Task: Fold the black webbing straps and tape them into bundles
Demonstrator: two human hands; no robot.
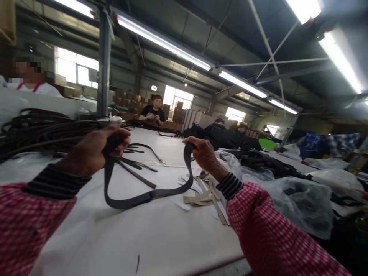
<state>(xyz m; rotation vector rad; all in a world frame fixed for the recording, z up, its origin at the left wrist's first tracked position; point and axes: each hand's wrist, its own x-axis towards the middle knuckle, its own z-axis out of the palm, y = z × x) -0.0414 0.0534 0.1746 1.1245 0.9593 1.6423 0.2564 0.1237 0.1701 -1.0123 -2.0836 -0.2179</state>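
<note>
A dark strap (135, 199) is gripped at both ends, by the left hand (96, 151) and the right hand (204, 153), both apparently closed, sagging onto the white desk (143, 237) at frame centre.

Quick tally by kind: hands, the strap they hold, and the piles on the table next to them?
Hands: 2, left hand and right hand
Looped dark strap gripped between them: 1
Tangled heap of dark straps behind left hand: 1
Loose pile of beige strips below right hand: 1
Total: 5
</note>
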